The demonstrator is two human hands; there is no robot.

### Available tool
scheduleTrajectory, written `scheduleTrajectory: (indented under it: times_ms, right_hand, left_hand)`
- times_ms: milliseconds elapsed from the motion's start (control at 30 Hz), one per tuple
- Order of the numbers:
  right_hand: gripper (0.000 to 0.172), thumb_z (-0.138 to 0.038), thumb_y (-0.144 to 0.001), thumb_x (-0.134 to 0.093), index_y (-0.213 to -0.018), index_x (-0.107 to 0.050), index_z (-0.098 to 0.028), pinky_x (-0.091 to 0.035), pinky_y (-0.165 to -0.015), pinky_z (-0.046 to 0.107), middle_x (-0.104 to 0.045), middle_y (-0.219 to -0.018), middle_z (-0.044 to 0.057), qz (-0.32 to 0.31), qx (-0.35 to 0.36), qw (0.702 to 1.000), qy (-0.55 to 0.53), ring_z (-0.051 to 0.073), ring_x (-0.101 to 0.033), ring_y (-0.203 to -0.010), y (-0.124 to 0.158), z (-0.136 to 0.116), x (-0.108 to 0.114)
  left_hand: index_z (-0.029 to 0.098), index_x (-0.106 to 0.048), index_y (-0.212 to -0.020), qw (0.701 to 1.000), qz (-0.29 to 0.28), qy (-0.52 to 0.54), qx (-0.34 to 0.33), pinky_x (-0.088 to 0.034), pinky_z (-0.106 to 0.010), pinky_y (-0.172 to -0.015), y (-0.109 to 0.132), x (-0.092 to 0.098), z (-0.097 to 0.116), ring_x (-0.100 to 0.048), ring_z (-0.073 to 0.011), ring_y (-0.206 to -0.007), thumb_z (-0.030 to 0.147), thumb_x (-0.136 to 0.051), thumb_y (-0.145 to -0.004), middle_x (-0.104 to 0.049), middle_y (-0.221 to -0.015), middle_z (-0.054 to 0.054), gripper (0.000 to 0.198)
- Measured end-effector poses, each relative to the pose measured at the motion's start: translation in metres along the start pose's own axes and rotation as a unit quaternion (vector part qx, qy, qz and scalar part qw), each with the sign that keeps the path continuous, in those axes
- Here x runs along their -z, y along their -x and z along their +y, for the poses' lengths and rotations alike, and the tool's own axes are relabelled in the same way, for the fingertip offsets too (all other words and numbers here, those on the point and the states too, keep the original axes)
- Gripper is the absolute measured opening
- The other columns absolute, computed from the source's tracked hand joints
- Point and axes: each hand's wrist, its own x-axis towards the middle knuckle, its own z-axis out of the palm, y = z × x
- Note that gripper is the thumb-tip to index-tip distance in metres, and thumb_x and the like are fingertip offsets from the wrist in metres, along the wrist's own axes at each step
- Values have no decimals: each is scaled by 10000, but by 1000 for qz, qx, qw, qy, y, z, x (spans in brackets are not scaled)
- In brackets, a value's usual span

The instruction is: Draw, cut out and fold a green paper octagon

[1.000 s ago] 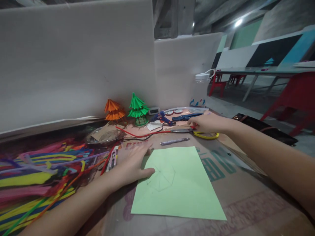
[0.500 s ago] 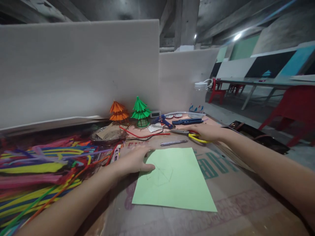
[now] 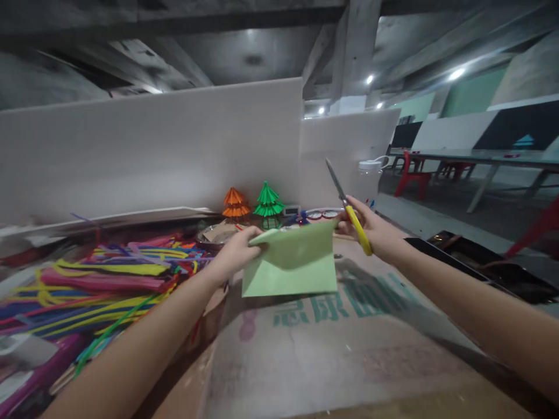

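A sheet of light green paper [image 3: 290, 267] is lifted above the cardboard, its far part bent up and curled toward me. My left hand [image 3: 240, 251] pinches its far left corner between thumb and fingers. Scissors [image 3: 356, 224] with yellow handles are in my right hand [image 3: 371, 230], blades closed and pointing up and away to the left. The fingertips of that hand also meet the paper's far right corner; whether they grip it I cannot tell. The pencil drawing on the sheet is out of sight.
Bundles of coloured pipe cleaners [image 3: 113, 279] lie at left. Along the back stand an orange paper tree [image 3: 236, 205], a green paper tree [image 3: 268, 203] and a clear bottle [image 3: 369, 180]. Printed cardboard [image 3: 305, 361] covers the table. A black case [image 3: 489, 262] is at far right.
My right hand has picked up the scissors and come to the paper's far right corner. My left hand has raised the sheet, which lay flat before. The head view has tilted up.
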Motion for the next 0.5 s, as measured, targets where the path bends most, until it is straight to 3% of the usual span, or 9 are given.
scheduleTrajectory:
  times_ms: [100,200,333,400,500]
  right_hand:
    - [876,-645,-883,-655,-1592,-283,-288,-631,-883,393,-659,-1184,105,25,-5,996,-83,245,-706,-1048,3,-10,-22]
    - [833,-555,-790,-796,-1489,-420,-301,-619,-708,324,-635,-1105,63,47,-85,978,-184,198,-674,-863,11,-16,-38]
    - [773,-399,-753,-827,-1432,-472,-295,-544,-563,293,-634,-981,25,58,-143,976,-154,166,-603,-689,23,-22,-43]
    - [698,-342,-787,-779,-1416,-479,-290,-567,-604,333,-663,-991,49,67,-135,981,-118,207,-636,-731,26,-26,-41]
    - [640,-277,-822,-701,-1416,-461,-292,-601,-739,422,-701,-1064,101,109,-97,986,-85,301,-690,-902,27,-32,-37]
  left_hand:
    - [161,-644,-1239,993,91,70,16,-604,-422,-855,1,21,-6,-699,-237,-1001,396,-682,-994,-695,-1177,-84,342]
    - [163,-669,-1186,981,114,154,25,-589,-356,-744,4,24,-8,-730,-261,-905,499,-742,-878,-746,-1033,-62,461]
    - [198,-679,-1245,960,87,265,32,-597,-347,-734,6,15,-4,-754,-283,-909,593,-809,-751,-778,-1105,-90,646]
    - [204,-687,-1258,947,57,313,38,-614,-375,-764,7,9,-2,-763,-292,-915,643,-782,-756,-786,-1116,-111,673]
    - [177,-766,-1057,933,8,356,59,-631,-421,-747,8,-1,-1,-770,-315,-845,701,-752,-750,-804,-946,-136,608]
